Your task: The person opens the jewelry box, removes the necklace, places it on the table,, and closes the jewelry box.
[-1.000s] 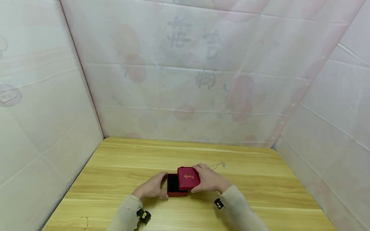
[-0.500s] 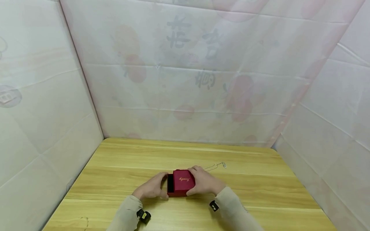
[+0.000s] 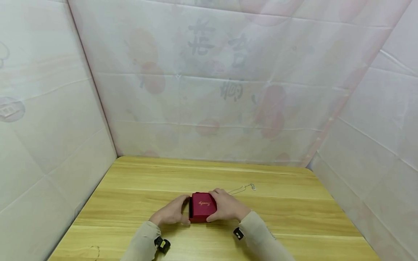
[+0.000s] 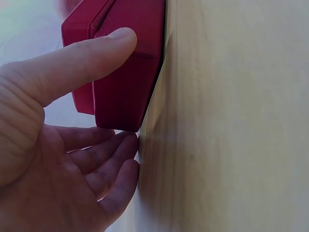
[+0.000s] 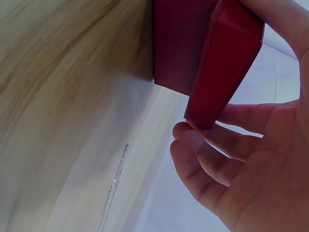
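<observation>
A red jewelry box base [image 3: 196, 219] stands on the table near the middle of the head view. Its matching lid [image 3: 204, 203], lettered in gold, sits over it, shifted to the right, so a thin strip of black interior shows at the left. My left hand [image 3: 170, 212] holds the base, thumb on the near side and fingers round the far side. With my right hand [image 3: 228, 206] I grip the lid by its right end. In the right wrist view the lid [image 5: 224, 67] overhangs the base [image 5: 178, 43] and looks slightly tilted.
Behind my right hand a thin silver necklace [image 3: 244, 187] lies on the wooden table [image 3: 284, 217], its pendant toward the right. Pale printed cloth [image 3: 209, 108] hangs along the back and both sides of the table.
My right hand has moved left with the lid, which now covers most of the base; the black interior has narrowed to a strip. The left hand has stayed in place.
</observation>
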Tool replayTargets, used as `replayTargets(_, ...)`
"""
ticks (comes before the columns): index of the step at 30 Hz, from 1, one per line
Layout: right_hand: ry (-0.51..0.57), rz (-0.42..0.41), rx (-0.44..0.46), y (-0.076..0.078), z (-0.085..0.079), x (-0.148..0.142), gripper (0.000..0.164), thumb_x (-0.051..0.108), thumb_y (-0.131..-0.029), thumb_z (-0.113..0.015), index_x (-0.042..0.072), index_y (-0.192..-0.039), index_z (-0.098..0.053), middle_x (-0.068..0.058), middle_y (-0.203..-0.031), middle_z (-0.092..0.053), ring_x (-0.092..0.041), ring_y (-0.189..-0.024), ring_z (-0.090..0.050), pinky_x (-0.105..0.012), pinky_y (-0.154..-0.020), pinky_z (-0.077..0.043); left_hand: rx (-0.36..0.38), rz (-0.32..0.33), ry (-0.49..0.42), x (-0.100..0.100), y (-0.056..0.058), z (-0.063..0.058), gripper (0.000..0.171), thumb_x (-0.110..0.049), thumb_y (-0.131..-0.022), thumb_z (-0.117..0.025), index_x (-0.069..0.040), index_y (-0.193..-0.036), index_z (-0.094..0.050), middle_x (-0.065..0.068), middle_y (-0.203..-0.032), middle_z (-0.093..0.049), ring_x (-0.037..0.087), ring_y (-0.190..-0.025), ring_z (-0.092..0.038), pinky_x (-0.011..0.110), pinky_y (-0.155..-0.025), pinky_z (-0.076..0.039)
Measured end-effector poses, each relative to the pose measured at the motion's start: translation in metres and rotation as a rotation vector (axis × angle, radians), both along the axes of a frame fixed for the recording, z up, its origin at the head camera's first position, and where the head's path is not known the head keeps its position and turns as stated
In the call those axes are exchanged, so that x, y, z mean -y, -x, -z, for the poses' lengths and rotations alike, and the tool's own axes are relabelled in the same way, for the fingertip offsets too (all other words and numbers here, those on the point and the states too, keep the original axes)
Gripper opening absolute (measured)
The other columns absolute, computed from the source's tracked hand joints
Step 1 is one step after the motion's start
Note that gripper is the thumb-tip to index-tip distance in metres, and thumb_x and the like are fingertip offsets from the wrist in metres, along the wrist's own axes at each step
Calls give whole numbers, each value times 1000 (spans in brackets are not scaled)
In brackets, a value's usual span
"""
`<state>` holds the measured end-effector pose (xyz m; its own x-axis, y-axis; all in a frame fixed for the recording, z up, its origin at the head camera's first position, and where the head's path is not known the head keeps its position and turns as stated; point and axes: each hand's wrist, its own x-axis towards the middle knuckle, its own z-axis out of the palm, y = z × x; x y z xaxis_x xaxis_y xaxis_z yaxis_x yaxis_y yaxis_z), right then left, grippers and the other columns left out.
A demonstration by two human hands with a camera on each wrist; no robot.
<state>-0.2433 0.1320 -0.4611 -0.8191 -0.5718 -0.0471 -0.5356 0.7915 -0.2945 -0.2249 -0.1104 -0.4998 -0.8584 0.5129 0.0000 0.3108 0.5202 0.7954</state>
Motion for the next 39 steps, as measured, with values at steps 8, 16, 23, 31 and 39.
replayTargets(8, -2, 3, 9, -1, -1, 5, 98, 58, -65, -78, 3, -138, -44, -5, -121, -50, -15, -99, -50, -36, -84, -48, 5, -2, -8, 0, 0, -1, 90, -14, -66, -83, 5, -140, -34, 21, -140, -40, 36, -130, -36, 51, -107, -27)
replayTargets(16, 10, 2, 25, 0, 1, 6, 99, 59, -65, -77, 3, -139, -42, -5, -124, -49, -15, -101, -50, -36, -85, -48, 14, 10, -50, 0, 1, 0, 90, -12, -66, -84, 5, -139, -35, 21, -139, -41, 37, -130, -36, 51, -107, -25)
replayTargets(23, 9, 3, 33, 1, 0, 7, 99, 60, -66, -76, 4, -140, -42, -5, -124, -49, -15, -101, -50, -37, -86, -48, 52, 24, -118, 1, 0, -4, 93, -8, -67, -83, 5, -142, -29, 22, -140, -40, 38, -130, -35, 52, -108, -24)
replayTargets(31, 15, 1, 21, -1, 1, 9, 98, 59, -66, -76, 4, -140, -43, -6, -125, -49, -16, -103, -51, -37, -86, -48, 47, 26, -108, 0, 0, -2, 94, -9, -67, -82, 3, -143, -29, 18, -142, -39, 35, -132, -34, 50, -108, -23)
replayTargets(39, 11, 7, 26, -1, 2, 10, 99, 59, -67, -76, 3, -140, -42, -7, -128, -48, -17, -105, -51, -38, -86, -48, 46, 17, -108, 0, 1, 1, 93, -10, -67, -83, 2, -142, -30, 16, -141, -40, 34, -131, -35, 53, -108, -23)
